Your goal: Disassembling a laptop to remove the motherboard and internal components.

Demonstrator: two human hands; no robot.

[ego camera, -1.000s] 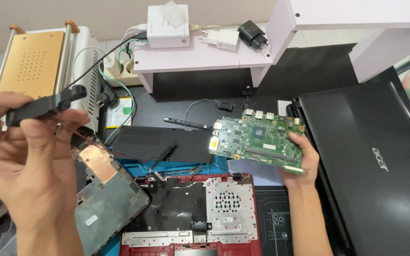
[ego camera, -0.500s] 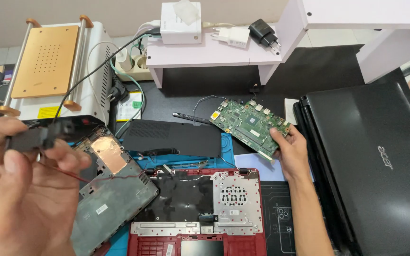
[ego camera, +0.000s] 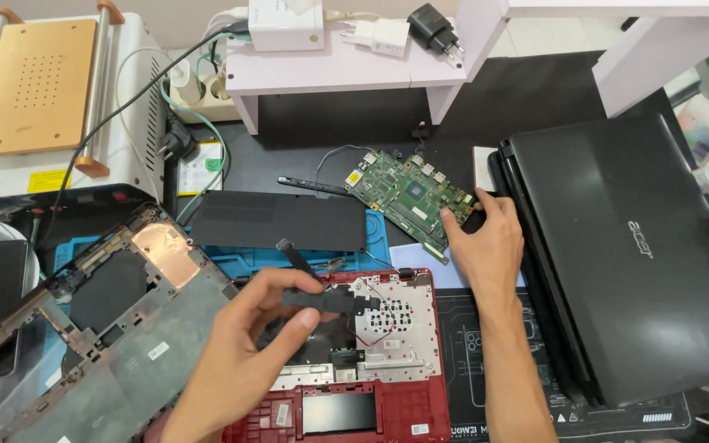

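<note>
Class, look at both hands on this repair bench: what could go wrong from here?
1. The left hand holds a black part whose thin wires trail over the red case; they may snag.
2. The right hand presses the green board bare-fingered; static or flexing could harm it.

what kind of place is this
Most likely an electronics repair bench. The right hand rests on a bare green circuit board, the left hand holds a small black part over an opened red laptop shell, and closed black laptops are stacked alongside.
</note>
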